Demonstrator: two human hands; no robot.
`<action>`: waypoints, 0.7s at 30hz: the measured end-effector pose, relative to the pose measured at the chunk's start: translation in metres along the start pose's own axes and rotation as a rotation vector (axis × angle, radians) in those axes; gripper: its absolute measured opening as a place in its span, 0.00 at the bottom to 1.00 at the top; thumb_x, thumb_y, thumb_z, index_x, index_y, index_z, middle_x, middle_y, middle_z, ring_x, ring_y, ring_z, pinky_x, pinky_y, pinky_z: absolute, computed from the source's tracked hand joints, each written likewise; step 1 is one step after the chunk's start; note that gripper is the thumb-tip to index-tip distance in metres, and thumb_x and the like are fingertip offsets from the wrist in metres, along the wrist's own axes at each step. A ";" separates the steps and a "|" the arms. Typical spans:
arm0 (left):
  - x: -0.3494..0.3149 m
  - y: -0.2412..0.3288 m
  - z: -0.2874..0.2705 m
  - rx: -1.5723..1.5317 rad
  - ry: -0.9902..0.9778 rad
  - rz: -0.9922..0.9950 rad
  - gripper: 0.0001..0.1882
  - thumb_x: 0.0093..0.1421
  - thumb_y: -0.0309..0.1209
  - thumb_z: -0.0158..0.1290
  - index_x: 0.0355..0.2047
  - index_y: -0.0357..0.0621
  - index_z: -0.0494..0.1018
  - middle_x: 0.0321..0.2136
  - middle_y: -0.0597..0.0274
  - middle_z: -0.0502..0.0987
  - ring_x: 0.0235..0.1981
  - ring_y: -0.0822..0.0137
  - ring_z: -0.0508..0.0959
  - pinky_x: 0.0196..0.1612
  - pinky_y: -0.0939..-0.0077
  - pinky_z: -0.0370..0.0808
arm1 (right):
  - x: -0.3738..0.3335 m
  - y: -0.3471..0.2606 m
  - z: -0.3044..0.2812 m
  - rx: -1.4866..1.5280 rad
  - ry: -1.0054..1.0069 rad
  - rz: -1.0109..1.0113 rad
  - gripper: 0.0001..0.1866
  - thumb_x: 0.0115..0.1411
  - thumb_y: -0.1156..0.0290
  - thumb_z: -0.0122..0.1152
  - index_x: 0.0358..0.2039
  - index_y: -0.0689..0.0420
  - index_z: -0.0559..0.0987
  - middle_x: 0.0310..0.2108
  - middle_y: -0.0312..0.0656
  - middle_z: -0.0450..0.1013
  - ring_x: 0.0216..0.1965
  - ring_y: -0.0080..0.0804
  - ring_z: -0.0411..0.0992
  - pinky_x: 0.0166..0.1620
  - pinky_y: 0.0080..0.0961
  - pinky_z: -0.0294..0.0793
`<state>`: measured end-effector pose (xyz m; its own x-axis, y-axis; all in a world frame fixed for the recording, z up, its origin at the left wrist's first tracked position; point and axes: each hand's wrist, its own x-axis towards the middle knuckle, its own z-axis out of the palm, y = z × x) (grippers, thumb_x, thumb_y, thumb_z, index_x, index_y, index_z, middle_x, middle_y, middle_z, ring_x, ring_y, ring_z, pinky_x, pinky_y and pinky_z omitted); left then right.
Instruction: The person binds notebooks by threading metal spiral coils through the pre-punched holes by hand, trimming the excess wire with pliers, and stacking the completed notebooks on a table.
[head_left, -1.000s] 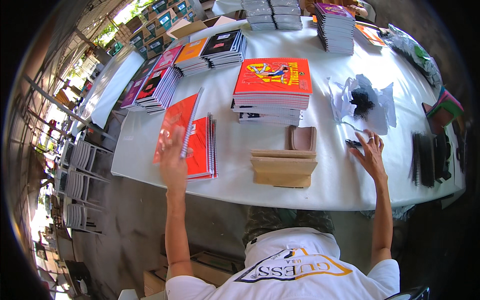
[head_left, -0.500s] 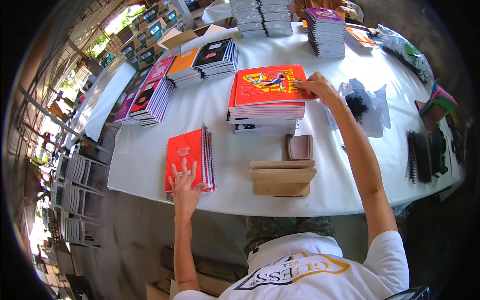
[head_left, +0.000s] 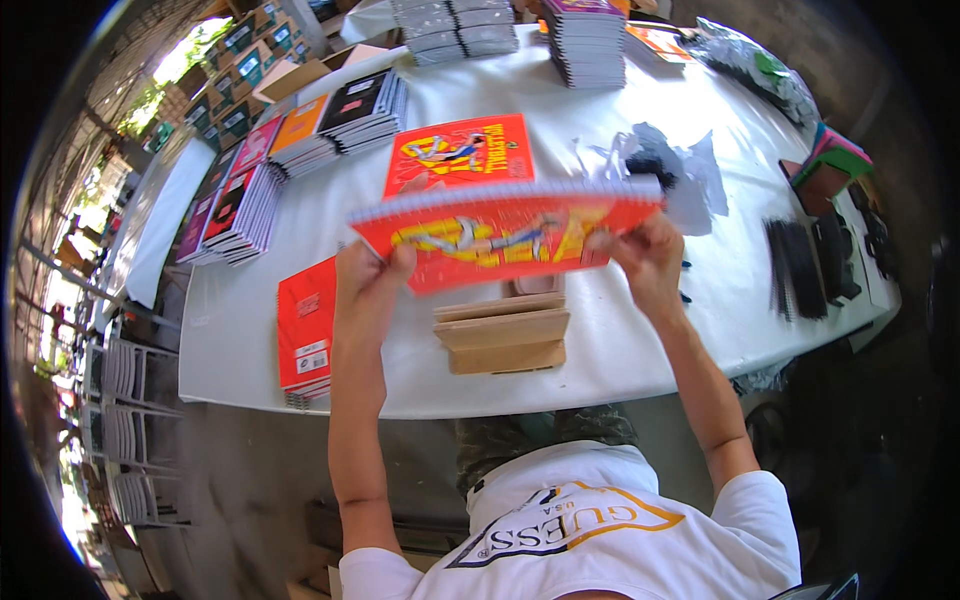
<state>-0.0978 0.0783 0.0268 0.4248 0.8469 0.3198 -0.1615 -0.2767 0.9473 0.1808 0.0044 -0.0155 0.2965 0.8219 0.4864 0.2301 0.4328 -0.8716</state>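
Note:
Both my hands hold a red notebook [head_left: 500, 250] with a yellow design and a figure on its cover, tilted above the table. My left hand [head_left: 362, 285] grips its left end, thumb on the cover. My right hand [head_left: 648, 262] pinches the right end the same way. The far edge shows white pages, slightly blurred. Behind it lies a stack of matching red notebooks [head_left: 465, 150], partly hidden by the held one. A small stack of red spiral notebooks [head_left: 306, 325] sits left of my left forearm. Below the held notebook stands a brown slotted block [head_left: 505, 345].
Stacks of colourful notebooks [head_left: 240, 215] line the table's [head_left: 230, 350] far left. Wrapped bundles [head_left: 455, 30] and another notebook stack [head_left: 585, 50] stand at the back. Crumpled white plastic [head_left: 695, 185] and black spiral coils [head_left: 790, 265] lie right. Cartons [head_left: 245, 70] are piled beyond.
My right hand has lifted the notebook off the stack and brought it nearer. My left hand has left the spiral notebooks and taken the other end. The view has shifted.

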 end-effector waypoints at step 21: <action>-0.082 -0.131 0.010 0.072 0.230 -0.001 0.70 0.42 0.62 0.65 0.70 0.41 0.34 0.70 0.47 0.45 0.71 0.54 0.47 0.68 0.61 0.47 | -0.062 0.084 -0.048 -0.578 -0.415 0.029 0.21 0.48 0.85 0.55 0.45 0.58 0.72 0.43 0.47 0.69 0.47 0.49 0.68 0.47 0.43 0.66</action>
<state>-0.1029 0.0404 -0.1230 0.2093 0.9262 0.3135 -0.0936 -0.3002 0.9493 0.2265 -0.0284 -0.1164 -0.0414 0.9530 0.3001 0.7165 0.2377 -0.6559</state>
